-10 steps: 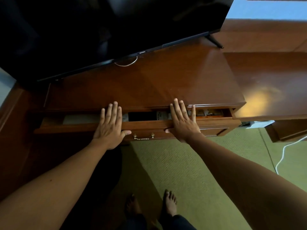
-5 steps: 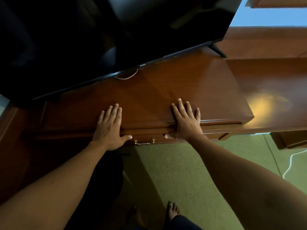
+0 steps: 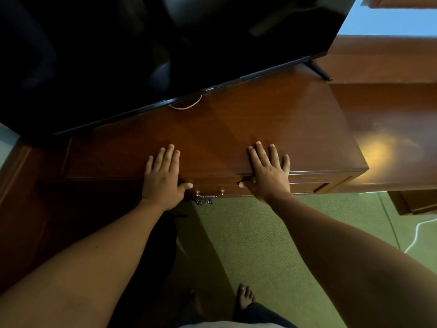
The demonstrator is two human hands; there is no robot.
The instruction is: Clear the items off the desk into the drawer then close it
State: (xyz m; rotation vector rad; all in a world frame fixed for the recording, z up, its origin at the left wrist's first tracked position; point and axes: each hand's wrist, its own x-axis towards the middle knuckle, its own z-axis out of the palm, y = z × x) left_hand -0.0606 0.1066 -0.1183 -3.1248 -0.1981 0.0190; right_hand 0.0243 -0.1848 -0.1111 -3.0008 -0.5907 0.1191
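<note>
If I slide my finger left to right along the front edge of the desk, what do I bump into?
left hand → brass drawer handle → right hand → the desk's right corner

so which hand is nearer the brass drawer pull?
The left hand: its thumb nearly reaches the brass pull; the right hand sits farther off.
</note>
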